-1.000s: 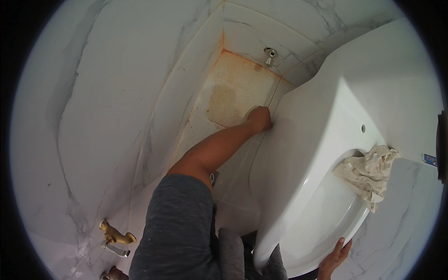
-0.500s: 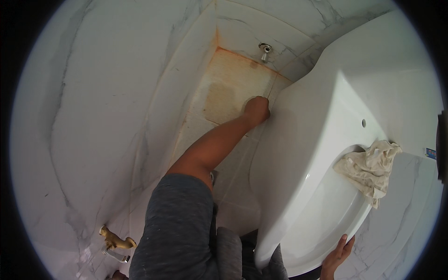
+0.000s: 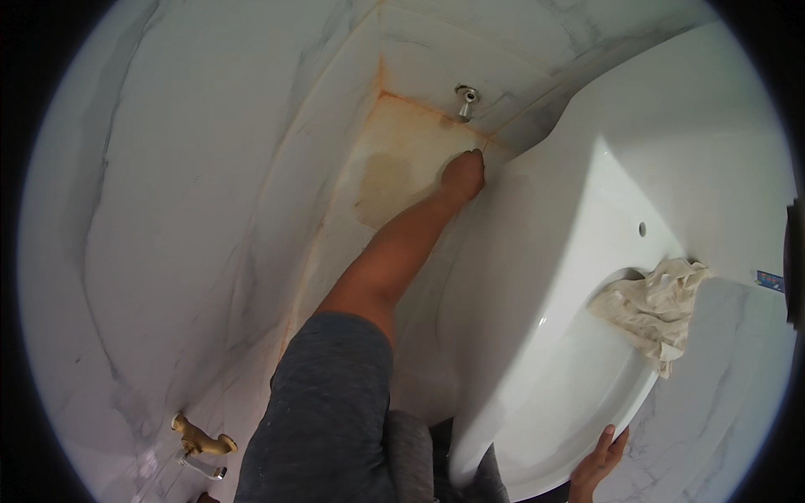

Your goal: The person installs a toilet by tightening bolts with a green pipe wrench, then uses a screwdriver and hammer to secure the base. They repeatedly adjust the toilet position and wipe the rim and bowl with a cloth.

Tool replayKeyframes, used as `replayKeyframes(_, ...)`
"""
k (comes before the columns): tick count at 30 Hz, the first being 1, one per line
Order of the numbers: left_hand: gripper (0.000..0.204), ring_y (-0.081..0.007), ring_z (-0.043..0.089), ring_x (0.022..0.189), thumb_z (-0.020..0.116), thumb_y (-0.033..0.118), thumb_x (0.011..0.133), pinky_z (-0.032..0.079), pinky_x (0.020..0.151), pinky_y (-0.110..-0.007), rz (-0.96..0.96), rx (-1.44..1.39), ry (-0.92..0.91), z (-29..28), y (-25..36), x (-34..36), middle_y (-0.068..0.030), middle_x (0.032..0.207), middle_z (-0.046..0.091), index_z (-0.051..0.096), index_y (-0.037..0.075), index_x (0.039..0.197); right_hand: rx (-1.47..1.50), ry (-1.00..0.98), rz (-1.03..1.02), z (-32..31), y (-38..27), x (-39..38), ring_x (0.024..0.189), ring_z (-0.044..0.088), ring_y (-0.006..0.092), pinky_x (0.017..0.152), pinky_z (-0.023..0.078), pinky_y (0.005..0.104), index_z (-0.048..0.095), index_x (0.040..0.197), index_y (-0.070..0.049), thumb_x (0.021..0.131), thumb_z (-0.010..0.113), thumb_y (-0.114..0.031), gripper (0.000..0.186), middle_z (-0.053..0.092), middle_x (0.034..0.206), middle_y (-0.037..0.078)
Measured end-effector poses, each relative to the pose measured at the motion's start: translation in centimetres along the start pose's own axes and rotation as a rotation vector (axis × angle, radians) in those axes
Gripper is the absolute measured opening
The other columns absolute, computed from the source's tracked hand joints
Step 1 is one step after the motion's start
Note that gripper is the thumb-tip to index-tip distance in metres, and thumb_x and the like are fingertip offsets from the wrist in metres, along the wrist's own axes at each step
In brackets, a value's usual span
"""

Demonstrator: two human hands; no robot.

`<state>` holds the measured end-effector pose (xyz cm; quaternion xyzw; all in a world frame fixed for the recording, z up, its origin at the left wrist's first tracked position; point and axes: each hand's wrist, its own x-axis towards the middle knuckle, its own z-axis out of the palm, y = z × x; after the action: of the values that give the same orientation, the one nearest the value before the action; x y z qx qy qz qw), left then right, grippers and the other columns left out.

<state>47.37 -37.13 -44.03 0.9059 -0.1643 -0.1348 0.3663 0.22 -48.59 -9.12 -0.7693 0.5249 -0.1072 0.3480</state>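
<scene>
Left hand point(image 3: 464, 174): bent into a fist, fingers drawn in, reaching low over the floor; the fingertips are out of sight, so whether something is inside the grip can't be made out.
Right hand point(image 3: 595, 468): at the rounded near end of the basin, fingers bent lightly against the outer rim; the thumb is hidden, so how firm the hold is can't be judged.
Basin point(image 3: 520, 268): white and glossy, between the two hands, its side wall just right of the left fist and its rim touching the right fingers.
Long axis of basin: slants from the rounded end beside the right hand away to the upper right; the hollow faces up.
Tap hole point(image 3: 642, 229): a small round opening in the basin's deck, well beyond the right hand.
Cloth point(image 3: 650, 306): beige and crumpled, draped over the basin's edge farther along from the right fingers.
Floor point(image 3: 402, 155): pale, under and around the left fist, with a brownish patch point(image 3: 381, 186) just left of it.
Metal fitting point(image 3: 466, 105): on the wall beyond the left fist, near it but apart.
Brass tap point(image 3: 204, 438): well behind the left fist, off to its left.
</scene>
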Motion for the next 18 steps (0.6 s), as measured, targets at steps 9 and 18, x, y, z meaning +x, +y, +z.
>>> replayKeyframes(9,0.021,-0.0364,0.071,0.102,0.061,0.012,0.089,0.055,0.092,-0.045,0.136,0.020,-0.228,1.8,0.8,6.9,-0.0200,0.108,0.074,0.079,0.007,0.100,-0.051,0.019,0.015,0.4,-0.6,-0.2,0.117,0.056,0.0275,0.104,0.043,0.0380,0.039,0.146,0.009,0.101,0.061,-0.019,0.057,0.056,0.131,0.021)
replayKeyframes(18,0.025,-0.0353,0.071,0.102,0.063,0.007,0.084,0.054,0.092,-0.043,0.302,0.115,-0.423,3.9,-0.6,10.2,-0.0174,0.108,0.075,0.079,0.010,0.103,-0.009,0.067,0.042,1.0,-1.5,-0.2,0.120,0.055,0.0305,0.104,0.044,0.0405,0.037,0.148,0.010,0.093,0.068,-0.017,0.069,0.054,0.136,0.023)
